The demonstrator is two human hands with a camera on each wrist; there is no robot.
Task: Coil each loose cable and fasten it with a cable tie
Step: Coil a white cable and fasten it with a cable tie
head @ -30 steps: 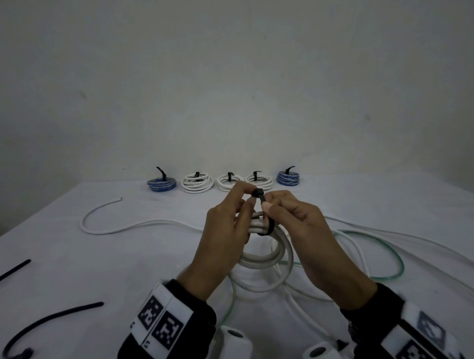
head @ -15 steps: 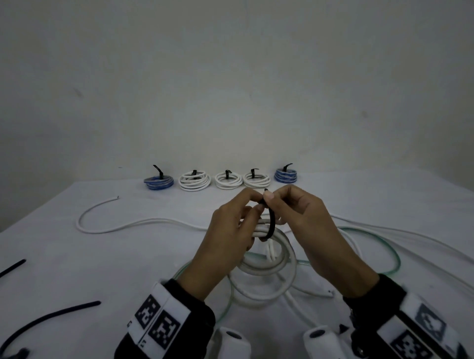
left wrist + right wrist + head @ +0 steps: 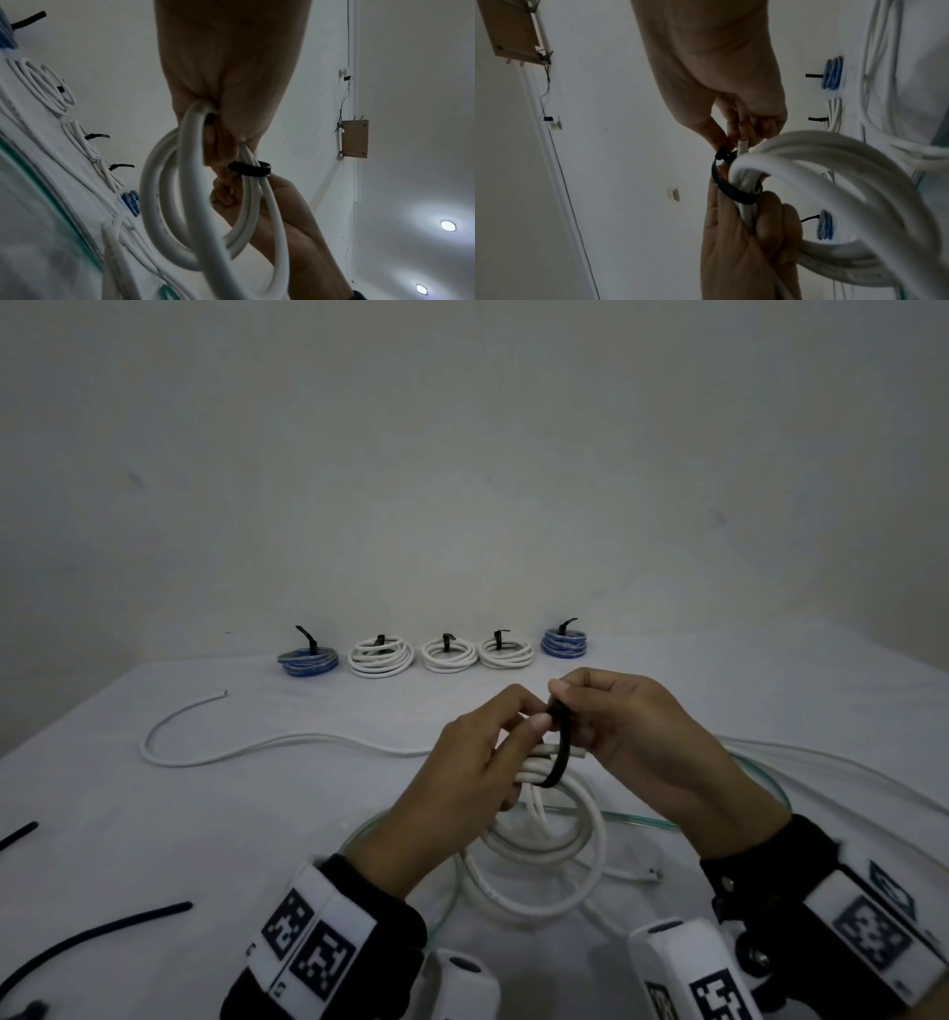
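A white cable coil (image 3: 544, 845) hangs above the table in front of me, several turns thick. My left hand (image 3: 524, 729) grips its top turns, with the thumb against a black cable tie (image 3: 562, 752) looped round them. My right hand (image 3: 560, 698) pinches the tie at its upper end. In the left wrist view the tie (image 3: 249, 169) crosses the bunched turns of the coil (image 3: 180, 203) just below my left hand's fingers. From the right wrist, the tie (image 3: 729, 188) arcs loosely round the coil (image 3: 834, 182), between both hands.
Several tied coils stand along the back edge, from a blue coil (image 3: 308, 657) past a white coil (image 3: 448, 654) to another blue coil (image 3: 564, 643). A loose white cable (image 3: 257, 747) and a greenish cable (image 3: 760, 783) trail across the table. Spare black ties (image 3: 97, 934) lie at the left.
My right hand's pinch has moved up along the tie, and the tie's loop round the coil now stands taller. The coil has turned slightly, showing its free end at the lower right.
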